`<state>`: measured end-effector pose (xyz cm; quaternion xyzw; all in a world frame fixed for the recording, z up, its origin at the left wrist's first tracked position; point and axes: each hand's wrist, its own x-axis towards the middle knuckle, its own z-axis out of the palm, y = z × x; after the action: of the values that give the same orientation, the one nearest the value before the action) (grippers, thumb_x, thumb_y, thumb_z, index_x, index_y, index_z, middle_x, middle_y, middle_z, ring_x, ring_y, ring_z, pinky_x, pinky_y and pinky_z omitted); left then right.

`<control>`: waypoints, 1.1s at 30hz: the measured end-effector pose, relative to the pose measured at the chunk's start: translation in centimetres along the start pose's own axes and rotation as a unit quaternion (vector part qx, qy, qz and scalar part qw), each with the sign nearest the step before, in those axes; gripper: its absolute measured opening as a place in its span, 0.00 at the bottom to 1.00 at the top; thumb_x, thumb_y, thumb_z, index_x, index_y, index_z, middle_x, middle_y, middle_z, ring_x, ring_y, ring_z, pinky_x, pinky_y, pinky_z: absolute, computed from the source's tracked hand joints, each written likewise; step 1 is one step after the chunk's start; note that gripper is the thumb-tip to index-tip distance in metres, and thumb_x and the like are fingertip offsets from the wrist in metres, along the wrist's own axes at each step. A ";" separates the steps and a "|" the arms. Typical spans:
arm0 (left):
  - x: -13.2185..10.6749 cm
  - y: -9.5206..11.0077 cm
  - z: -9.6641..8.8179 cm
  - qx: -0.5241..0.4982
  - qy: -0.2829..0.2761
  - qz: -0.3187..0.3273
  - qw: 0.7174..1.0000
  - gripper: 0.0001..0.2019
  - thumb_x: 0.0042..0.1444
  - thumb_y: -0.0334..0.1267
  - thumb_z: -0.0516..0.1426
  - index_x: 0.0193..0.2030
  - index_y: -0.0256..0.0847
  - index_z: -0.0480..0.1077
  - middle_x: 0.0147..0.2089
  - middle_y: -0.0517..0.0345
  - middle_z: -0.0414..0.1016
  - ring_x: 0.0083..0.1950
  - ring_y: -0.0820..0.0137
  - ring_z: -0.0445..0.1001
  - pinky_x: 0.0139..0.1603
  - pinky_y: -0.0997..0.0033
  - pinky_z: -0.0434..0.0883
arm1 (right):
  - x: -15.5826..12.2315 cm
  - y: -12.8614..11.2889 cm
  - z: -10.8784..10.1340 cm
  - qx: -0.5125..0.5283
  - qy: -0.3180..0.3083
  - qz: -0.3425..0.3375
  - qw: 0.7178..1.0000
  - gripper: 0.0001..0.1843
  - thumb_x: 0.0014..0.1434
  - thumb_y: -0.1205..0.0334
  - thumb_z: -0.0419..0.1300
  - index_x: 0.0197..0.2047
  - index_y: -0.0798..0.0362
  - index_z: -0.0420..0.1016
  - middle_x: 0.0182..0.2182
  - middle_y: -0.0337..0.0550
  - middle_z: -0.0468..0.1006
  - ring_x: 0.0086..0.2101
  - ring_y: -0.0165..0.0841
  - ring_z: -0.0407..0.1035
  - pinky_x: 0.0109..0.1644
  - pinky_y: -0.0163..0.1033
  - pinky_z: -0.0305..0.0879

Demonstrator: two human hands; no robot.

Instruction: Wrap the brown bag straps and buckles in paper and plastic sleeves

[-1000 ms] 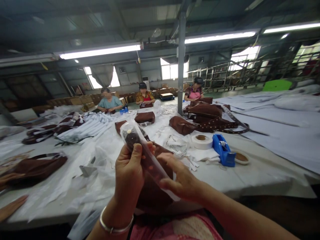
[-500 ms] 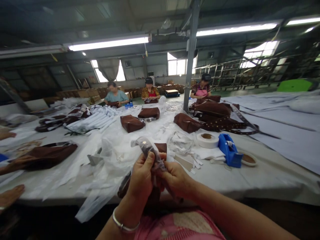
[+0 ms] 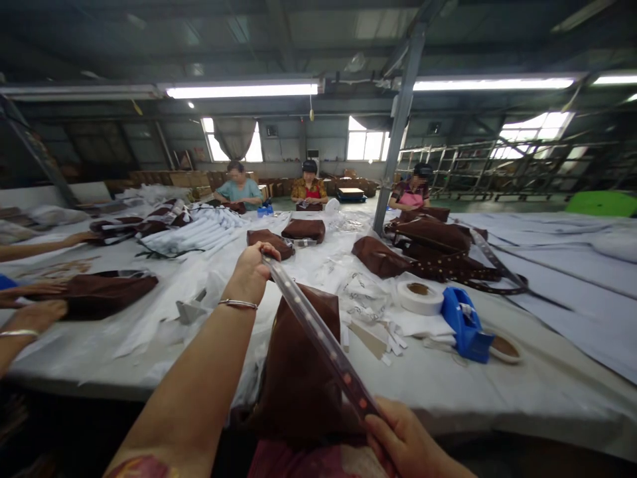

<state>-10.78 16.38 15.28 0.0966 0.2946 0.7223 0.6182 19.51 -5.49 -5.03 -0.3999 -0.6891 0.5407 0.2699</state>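
Observation:
A brown strap [image 3: 318, 332] with round metal studs, wrapped in clear plastic, is stretched taut on a slant between my hands. My left hand [image 3: 253, 269], arm reaching forward, is closed around its far end. Close to my body, my right hand [image 3: 398, 431] pinches the near end. Beneath the strap, a brown leather bag [image 3: 298, 372] stands at the table's front edge against my lap. Part of the bag is hidden behind the strap and my left arm.
Right of the bag are a white tape roll [image 3: 419, 296], a blue tape dispenser [image 3: 465, 324] and paper strips. More brown bags [image 3: 378, 255] lie farther back. A co-worker's hands [image 3: 40, 315] handle a bag at left. A metal post [image 3: 398, 133] rises beyond the table.
My hands were close together, bunching the plastic-wrapped strap. They have moved apart, left hand forward and right hand back, pulling it straight. The bag shows more fully now.

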 end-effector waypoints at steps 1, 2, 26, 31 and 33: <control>0.8 0.1 -0.2 0.003 0.007 0.001 1.000 0.15 0.70 0.32 0.50 0.28 0.36 0.59 0.20 0.69 0.54 0.18 0.81 0.54 0.19 0.82 0.61 | -0.6 1.0 -0.3 -0.023 0.001 -0.008 1.000 0.29 0.69 0.37 0.45 0.30 0.53 0.63 0.19 0.40 0.67 0.20 0.30 0.61 0.26 0.35 0.57; 1.5 0.1 -0.5 0.007 0.014 0.001 1.000 0.16 0.70 0.32 0.51 0.28 0.36 0.59 0.21 0.69 0.54 0.18 0.81 0.54 0.19 0.82 0.61 | -1.1 2.0 -0.7 -0.043 0.007 -0.013 0.999 0.29 0.69 0.37 0.44 0.29 0.52 0.63 0.19 0.40 0.67 0.20 0.31 0.62 0.28 0.36 0.59; -14.1 -12.1 -11.1 0.451 -0.161 0.032 0.877 0.14 0.55 0.47 0.67 0.41 0.38 0.80 0.37 0.50 0.79 0.40 0.65 0.76 0.42 0.71 0.71 | 6.4 -4.2 -2.0 -0.139 0.123 -0.169 0.968 0.18 0.66 0.49 0.56 0.46 0.56 0.75 0.41 0.51 0.77 0.41 0.39 0.71 0.46 0.44 0.67; -14.3 -10.6 -11.3 0.563 -0.137 0.254 0.775 0.07 0.59 0.41 0.63 0.42 0.44 0.81 0.45 0.52 0.81 0.50 0.61 0.77 0.59 0.66 0.69 | 5.5 -4.9 -1.7 0.055 0.142 -0.011 0.988 0.33 0.65 0.33 0.50 0.44 0.58 0.75 0.28 0.47 0.72 0.27 0.33 0.65 0.29 0.38 0.61; -14.9 -10.9 -11.5 0.569 -0.191 0.249 0.760 0.06 0.60 0.40 0.62 0.41 0.45 0.81 0.44 0.53 0.81 0.48 0.61 0.77 0.57 0.66 0.71 | 5.8 -4.7 -1.3 0.250 0.068 0.125 0.958 0.38 0.61 0.26 0.47 0.42 0.57 0.72 0.24 0.39 0.66 0.18 0.26 0.53 0.20 0.33 0.47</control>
<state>-4.23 -0.66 3.39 0.6368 0.4926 0.5165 0.2915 16.21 -0.33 -0.52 -0.4384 -0.4564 0.6966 0.3379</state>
